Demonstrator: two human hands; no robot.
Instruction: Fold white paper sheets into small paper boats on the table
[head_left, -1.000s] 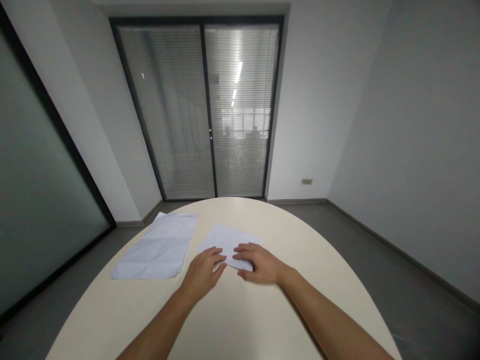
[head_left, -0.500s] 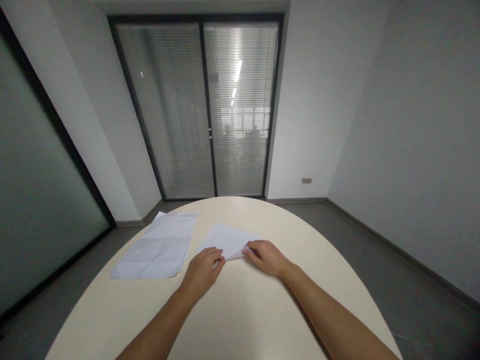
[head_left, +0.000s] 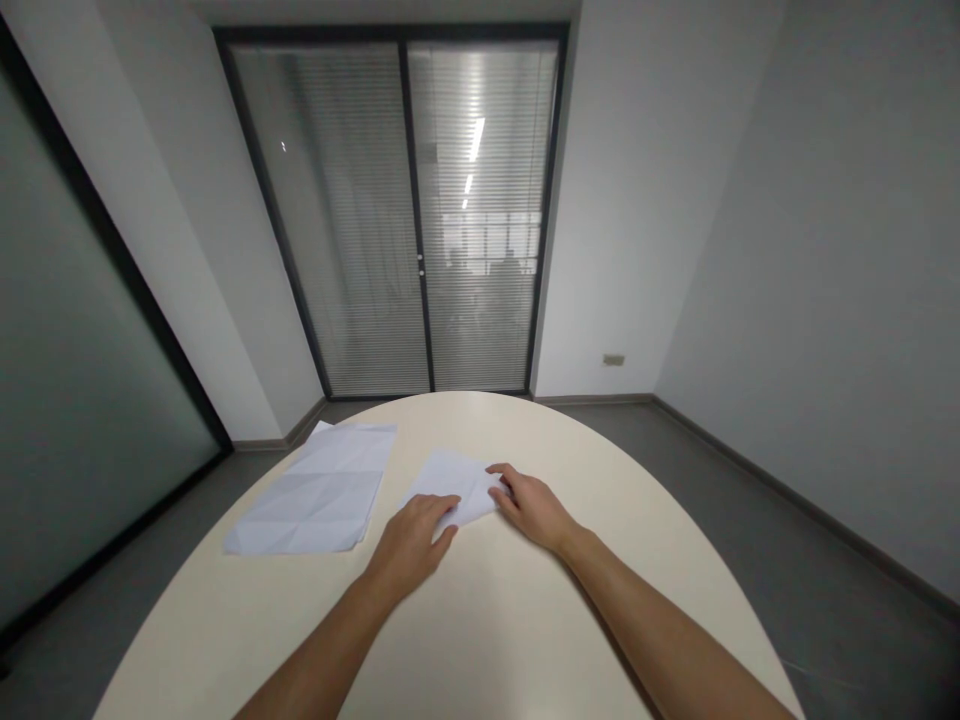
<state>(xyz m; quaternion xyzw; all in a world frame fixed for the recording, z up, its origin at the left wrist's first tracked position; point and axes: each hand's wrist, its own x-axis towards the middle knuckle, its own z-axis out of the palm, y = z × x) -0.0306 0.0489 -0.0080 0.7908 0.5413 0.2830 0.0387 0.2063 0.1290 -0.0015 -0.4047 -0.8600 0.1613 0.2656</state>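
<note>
Readings are taken with the small white paper (head_left: 466,488) as the dial's centre and twelve straight ahead of you. The paper lies on the far half of the round, cream-coloured table (head_left: 465,640), both your hands on it. Your left hand (head_left: 411,540) stands at about eight o'clock, palm down and open: its fingers rest over the paper's near-left part, the thumb spread apart from them. Your right hand (head_left: 534,505) is at about four o'clock, fingers bent over the paper's right end, thumb and forefinger apart at the tips; whether it grips the paper, I cannot tell. At nine o'clock, apart from your left hand, lie larger white sheets (head_left: 307,495), stacked; crease lines cross the top one, and a corner juts out beneath at the far left. At twelve, beyond the table, stand dark-framed glass panels (head_left: 480,330) with slatted blinds.
</note>
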